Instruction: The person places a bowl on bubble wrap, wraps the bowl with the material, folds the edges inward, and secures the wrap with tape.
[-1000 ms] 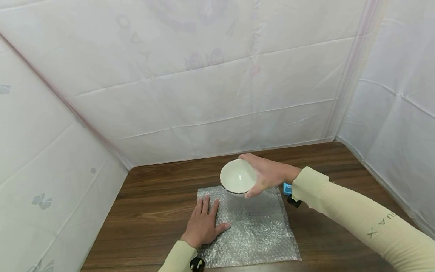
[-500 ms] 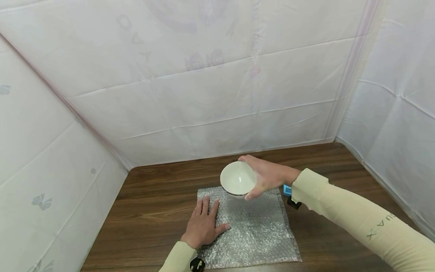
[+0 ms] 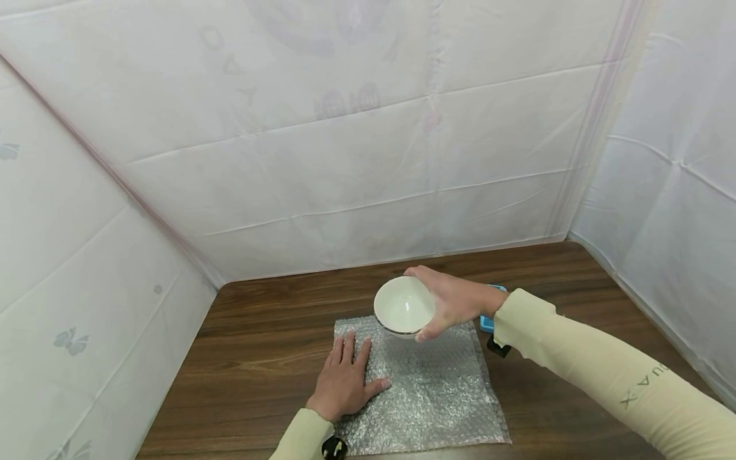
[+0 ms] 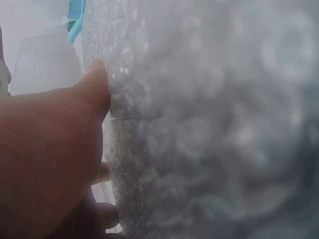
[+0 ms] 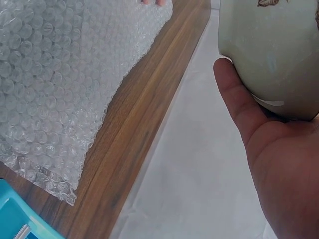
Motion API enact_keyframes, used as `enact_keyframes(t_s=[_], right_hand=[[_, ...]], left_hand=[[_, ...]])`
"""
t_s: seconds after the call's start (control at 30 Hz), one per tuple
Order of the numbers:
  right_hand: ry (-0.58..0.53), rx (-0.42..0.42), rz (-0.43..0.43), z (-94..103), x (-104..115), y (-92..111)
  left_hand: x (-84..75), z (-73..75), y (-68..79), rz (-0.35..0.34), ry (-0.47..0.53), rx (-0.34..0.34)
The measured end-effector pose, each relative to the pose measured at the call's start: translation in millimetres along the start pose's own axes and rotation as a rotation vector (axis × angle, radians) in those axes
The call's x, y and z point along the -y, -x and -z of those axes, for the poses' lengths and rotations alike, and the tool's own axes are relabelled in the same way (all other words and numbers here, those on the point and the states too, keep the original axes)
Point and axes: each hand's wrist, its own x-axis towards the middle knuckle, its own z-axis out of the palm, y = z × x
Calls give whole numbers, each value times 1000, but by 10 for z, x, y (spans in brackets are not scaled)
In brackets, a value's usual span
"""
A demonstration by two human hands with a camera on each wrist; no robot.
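My right hand point(image 3: 457, 299) grips a white bowl point(image 3: 404, 306) by its side, thumb at the near part and fingers round the far part. Tilted towards me, the bowl shows its inside and a dark rim line, and it hangs over the back of a bubble wrap sheet point(image 3: 431, 409). A brown floral print marks the bowl's pale outer wall point(image 5: 274, 55) in the right wrist view. Fingers spread, my left hand point(image 3: 344, 386) lies flat on the left edge of the sheet. Bubble wrap point(image 4: 199, 119) fills most of the left wrist view beside the thumb.
A light-blue plastic thing point(image 3: 486, 323) stands right of the sheet, partly hidden by my right wrist; in the right wrist view it has a pale serrated strip. The brown wooden table point(image 3: 259, 358) is bordered by white sheeting point(image 3: 345, 160) at the back and both sides.
My right hand and the bowl have come slightly lower and a touch to the right. More of the blue thing shows behind the wrist. The left hand stays in place.
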Motion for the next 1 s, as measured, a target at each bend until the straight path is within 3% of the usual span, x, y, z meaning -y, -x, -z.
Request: enact_keyframes(t_s=[1.0], right_hand=[[-29, 3, 21, -96, -85, 14]], left_hand=[[-13, -1, 6, 3, -3, -7]])
